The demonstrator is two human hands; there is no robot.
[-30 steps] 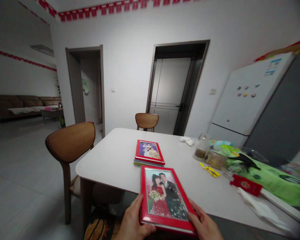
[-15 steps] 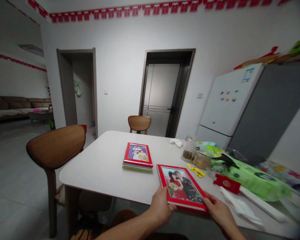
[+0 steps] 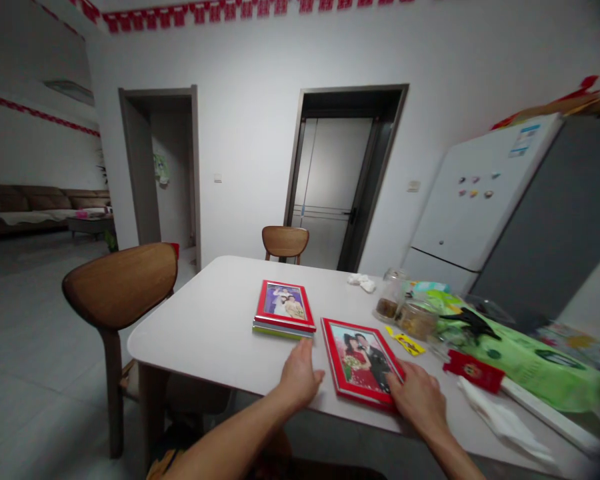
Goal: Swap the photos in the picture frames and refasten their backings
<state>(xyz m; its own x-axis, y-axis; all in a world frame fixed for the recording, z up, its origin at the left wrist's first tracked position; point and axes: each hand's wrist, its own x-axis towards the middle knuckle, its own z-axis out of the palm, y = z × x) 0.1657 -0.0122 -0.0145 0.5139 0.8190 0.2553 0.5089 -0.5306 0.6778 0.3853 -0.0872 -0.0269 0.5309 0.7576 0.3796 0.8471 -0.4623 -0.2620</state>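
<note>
You're likely positioning 1 red-framed couple portrait (image 3: 361, 363) — right hand (image 3: 421, 399) pinching its edge, left hand (image 3: 299, 377) loosely spread, empty — and the next move calls for gentle release.

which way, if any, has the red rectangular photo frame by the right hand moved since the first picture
Yes: the frame moved right and forward, relative to the red-topped frame stack.

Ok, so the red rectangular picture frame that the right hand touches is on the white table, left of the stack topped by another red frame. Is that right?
One thing is off: the head view shows the red rectangular picture frame to the right of the stack topped by another red frame. The rest holds.
</note>
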